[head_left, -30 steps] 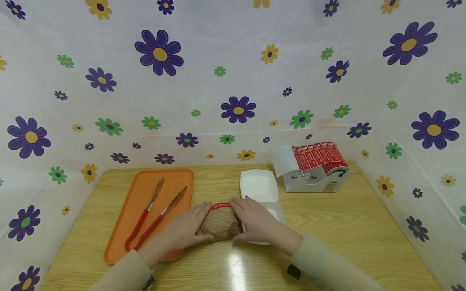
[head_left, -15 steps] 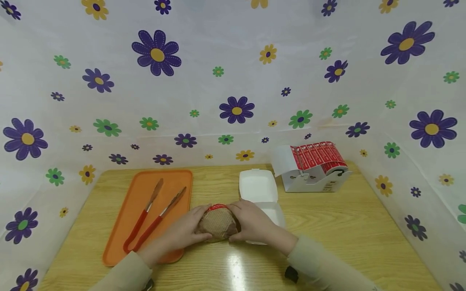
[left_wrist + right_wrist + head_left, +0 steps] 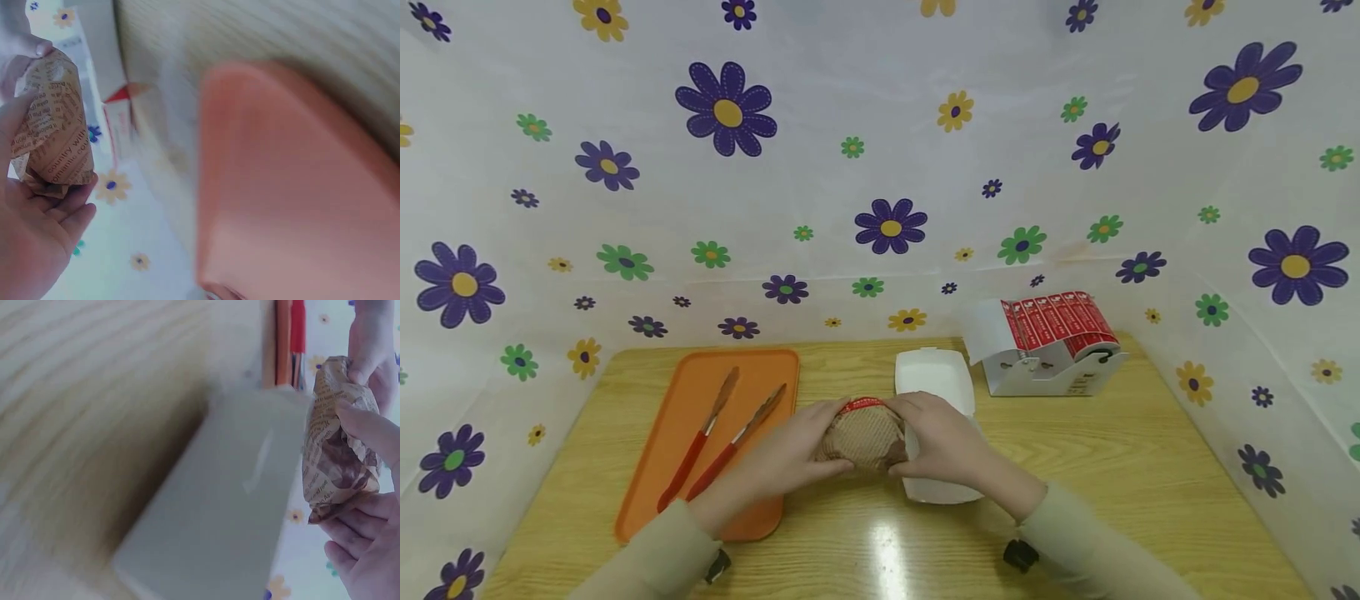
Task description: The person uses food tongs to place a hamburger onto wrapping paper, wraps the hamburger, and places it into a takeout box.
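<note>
Both hands hold a round bundle wrapped in brown printed paper, with a red strip along its far edge. My left hand grips its left side and my right hand its right, thumbs on the near side. In the left wrist view, fingers curl under the paper bundle, which is off the table. Crumpled folds of the paper bundle show in the right wrist view. A white lidded foam box lies open under and behind my right hand, which hides part of it. What the paper contains is hidden.
Red-handled tongs lie on an orange tray at the left. A white carton with red packets stands at the back right. Flower-printed sheeting encloses the wooden table at the back and sides.
Both hands have closed more firmly round the paper bundle and raised it off the table, slightly forward and to the right. The foam box, tray and tongs have stayed put.
</note>
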`<state>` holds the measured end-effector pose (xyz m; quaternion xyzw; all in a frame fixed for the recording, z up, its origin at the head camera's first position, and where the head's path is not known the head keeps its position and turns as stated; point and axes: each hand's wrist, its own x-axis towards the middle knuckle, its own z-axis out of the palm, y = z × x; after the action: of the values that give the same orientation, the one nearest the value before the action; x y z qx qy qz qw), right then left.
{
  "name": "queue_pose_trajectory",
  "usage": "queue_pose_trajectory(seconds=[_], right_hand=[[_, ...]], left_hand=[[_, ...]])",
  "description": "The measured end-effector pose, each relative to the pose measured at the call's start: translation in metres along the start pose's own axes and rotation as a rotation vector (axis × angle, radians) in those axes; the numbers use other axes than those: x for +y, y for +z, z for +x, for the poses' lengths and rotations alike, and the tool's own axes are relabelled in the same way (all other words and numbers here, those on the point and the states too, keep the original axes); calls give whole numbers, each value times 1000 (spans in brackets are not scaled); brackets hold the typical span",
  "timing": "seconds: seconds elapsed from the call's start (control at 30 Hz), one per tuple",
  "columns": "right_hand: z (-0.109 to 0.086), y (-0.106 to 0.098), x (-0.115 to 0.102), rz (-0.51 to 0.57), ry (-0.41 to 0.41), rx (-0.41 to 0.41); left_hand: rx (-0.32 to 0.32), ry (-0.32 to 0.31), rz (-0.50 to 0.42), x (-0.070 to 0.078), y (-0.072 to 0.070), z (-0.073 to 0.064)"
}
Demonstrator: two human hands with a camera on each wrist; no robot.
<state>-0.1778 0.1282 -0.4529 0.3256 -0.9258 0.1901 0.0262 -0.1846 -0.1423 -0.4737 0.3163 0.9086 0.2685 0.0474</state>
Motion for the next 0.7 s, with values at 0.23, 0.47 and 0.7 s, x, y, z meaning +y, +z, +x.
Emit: queue_pose_trajectory(seconds=[0.23, 0.47, 0.7], right_hand=[[-22, -19, 21, 31, 13, 2], [-47, -29, 45, 79, 56, -44], [-61, -29, 63, 82, 101, -87]], left_hand=[[2, 37, 31, 35, 3, 21], [6, 58, 42, 59, 22, 41], [15, 30, 34, 64, 53, 57]])
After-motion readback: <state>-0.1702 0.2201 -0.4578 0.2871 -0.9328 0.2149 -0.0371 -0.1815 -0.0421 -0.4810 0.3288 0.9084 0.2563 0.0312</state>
